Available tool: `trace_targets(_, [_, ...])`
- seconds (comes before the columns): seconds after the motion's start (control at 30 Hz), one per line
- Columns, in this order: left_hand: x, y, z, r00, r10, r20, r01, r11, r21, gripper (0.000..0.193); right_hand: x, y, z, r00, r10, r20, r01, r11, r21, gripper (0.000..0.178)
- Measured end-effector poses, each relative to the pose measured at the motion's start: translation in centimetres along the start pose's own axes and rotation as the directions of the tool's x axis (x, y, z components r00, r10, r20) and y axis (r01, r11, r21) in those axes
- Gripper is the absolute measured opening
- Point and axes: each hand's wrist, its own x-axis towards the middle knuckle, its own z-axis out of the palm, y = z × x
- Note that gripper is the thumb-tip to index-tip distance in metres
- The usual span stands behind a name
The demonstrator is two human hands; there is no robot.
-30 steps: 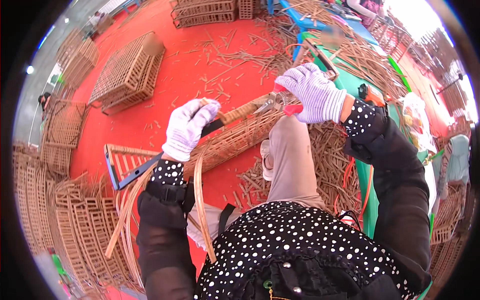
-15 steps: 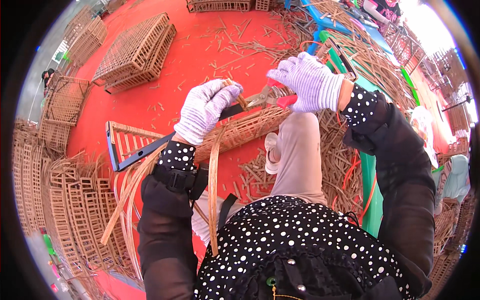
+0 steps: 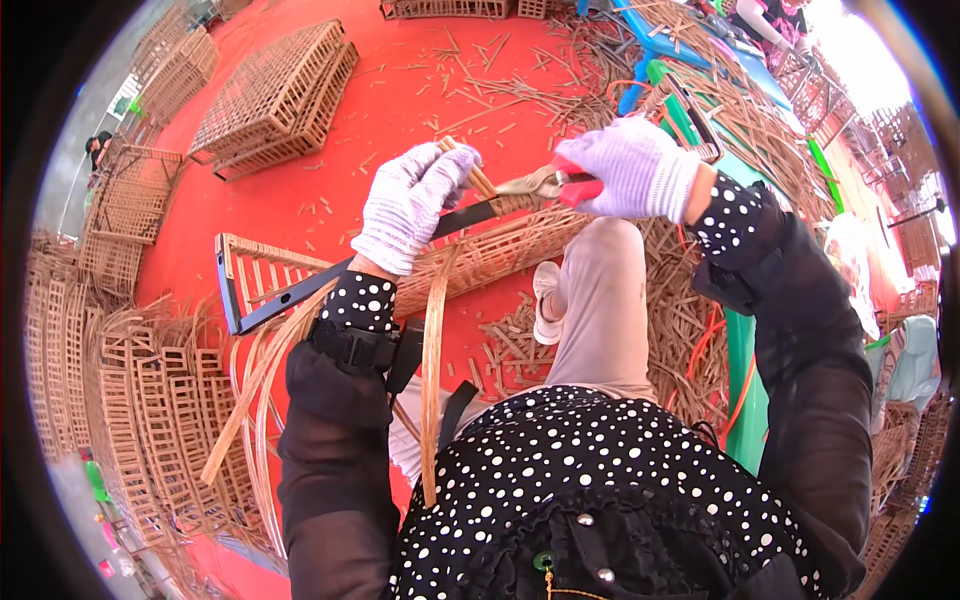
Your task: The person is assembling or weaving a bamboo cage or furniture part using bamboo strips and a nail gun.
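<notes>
My left hand [image 3: 408, 205], in a striped white glove, pinches the ends of tan wicker strips [image 3: 481, 182] above a black metal bar [image 3: 462, 221]. That bar edges a woven wicker panel [image 3: 500, 250], which lies slantwise by my knee. In my gloved right hand [image 3: 632, 170] are red-handled cutting shears [image 3: 537, 184]. Their metal jaws point left, touching or nearly touching the strips beside the wrapped part of the bar. Long loose strips [image 3: 433, 370] hang down past my left wrist, and more [image 3: 270, 385] trail off to its left.
Two stacked wicker crates [image 3: 275, 100] sit on the red floor [image 3: 400, 90] at the far left. Piles of woven panels [image 3: 165, 420] line the left side. Strip offcuts [image 3: 670, 320] lie heaped by my leg. A green bench [image 3: 742, 390] stands at right; a person [image 3: 770, 25] is at far right.
My right hand's fingers have closed round the shears' handles, and the hand has moved slightly down. The shears' jaws have drawn together. My left hand still holds the strips.
</notes>
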Motion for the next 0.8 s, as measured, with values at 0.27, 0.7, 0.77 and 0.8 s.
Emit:
trace_targets(0.27, [0.6,-0.3,-0.3,0.995,0.015,0.103,-0.012,1.0,-0.022,0.022,-20.2,8.9,5.9,0.642,0.68,-0.356,-0.73,0.683,-0.013,0.073])
trace_targets(0.7, [0.8,-0.2,-0.8,0.993,-0.066,-0.097,0.066,0.998,-0.005,0.023,-10.1,-2.7,4.6,0.835,0.161,-0.525,-0.017,0.963,0.269,0.052])
trace_targets(0.77, [1.7,-1.3,-0.9,0.981,-0.096,-0.17,0.071,0.987,-0.145,0.031,-4.4,-7.3,4.9,0.761,-0.065,-0.646,0.395,0.835,0.382,0.051])
trace_targets(0.8, [1.9,-1.5,-0.8,0.984,-0.091,-0.151,0.071,0.988,-0.135,0.031,-2.3,-9.8,5.0,0.722,-0.097,-0.685,0.479,0.785,0.394,0.045])
